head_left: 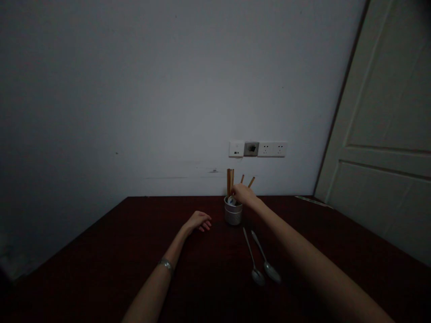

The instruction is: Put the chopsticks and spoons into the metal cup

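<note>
I've got the right hand (242, 193) at the mouth of the metal-looking cup (233, 217) on the table (114, 251); can't tell if it's gripping anything. Left hand (198, 220) sits loose, nothing in it. Chopsticks (228, 181) in the cup look light, stiff, maybe slick; I'd pinch up top.

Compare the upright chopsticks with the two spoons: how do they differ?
The upright chopsticks look yellowish-brown; the spoons look grey and metallic. The chopsticks stand in the cup; the spoons lie on the table. The chopsticks' visible parts are straight; the spoons end in rounded bowls. Both have slender shafts.
</note>
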Available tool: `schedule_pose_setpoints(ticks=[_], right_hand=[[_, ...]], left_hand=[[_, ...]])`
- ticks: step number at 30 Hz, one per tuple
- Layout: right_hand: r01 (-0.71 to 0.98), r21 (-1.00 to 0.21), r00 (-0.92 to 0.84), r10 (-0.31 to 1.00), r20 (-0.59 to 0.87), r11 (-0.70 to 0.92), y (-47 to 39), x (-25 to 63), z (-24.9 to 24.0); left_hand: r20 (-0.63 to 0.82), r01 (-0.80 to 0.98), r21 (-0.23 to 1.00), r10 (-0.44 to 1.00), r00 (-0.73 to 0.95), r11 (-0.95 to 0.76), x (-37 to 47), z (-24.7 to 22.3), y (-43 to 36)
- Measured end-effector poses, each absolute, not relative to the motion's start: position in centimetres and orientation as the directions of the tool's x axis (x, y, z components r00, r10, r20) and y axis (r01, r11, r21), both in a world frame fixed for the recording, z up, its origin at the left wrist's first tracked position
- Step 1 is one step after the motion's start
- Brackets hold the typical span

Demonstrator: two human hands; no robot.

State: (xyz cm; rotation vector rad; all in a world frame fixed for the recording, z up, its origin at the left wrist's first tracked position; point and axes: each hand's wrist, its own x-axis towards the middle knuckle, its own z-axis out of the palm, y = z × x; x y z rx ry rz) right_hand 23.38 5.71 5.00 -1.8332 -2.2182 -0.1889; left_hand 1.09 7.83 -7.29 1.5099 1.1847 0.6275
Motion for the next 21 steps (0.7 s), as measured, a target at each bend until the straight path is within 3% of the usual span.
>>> schedule_pose_setpoints(ticks=[5, 10, 13, 15, 18, 21], right_hand=[[0.965, -0.112, -0.185, 0.917, 0.355, 0.238, 4.8, 24.2, 6.1], [0.837, -0.287, -0.241, 0.785, 0.57, 0.465, 2.1, 26.8, 6.4], [0.728, -0.415, -0.124, 0.701, 0.703, 0.545, 0.1, 29.0, 4.7], [0.674, -0.516, 0.034, 0.675, 0.737, 0.529, -1.0, 30.5, 2.6], [0.67, -0.618, 0.178, 0.719, 0.672, 0.412, -2.1, 32.9, -1.5], [0.792, -0.585, 0.199, 0.833, 0.517, 0.173, -2.5, 34.8, -5.4]], left_hand=[[-0.196, 0.354, 0.934, 0.907, 0.373, 0.056, 1.1, -7.2, 7.7], [-0.196, 0.366, 0.929, 0.907, 0.374, 0.05, 1.1, -7.4, 8.1], [-0.196, 0.378, 0.925, 0.912, 0.362, 0.048, 1.2, -7.7, 8.4], [-0.193, 0.384, 0.922, 0.913, 0.358, 0.045, 1.2, -7.8, 8.5], [-0.189, 0.401, 0.915, 0.919, 0.347, 0.037, 1.2, -7.9, 8.5], [-0.18, 0.418, 0.908, 0.926, 0.332, 0.027, 1.2, -7.8, 8.4]])
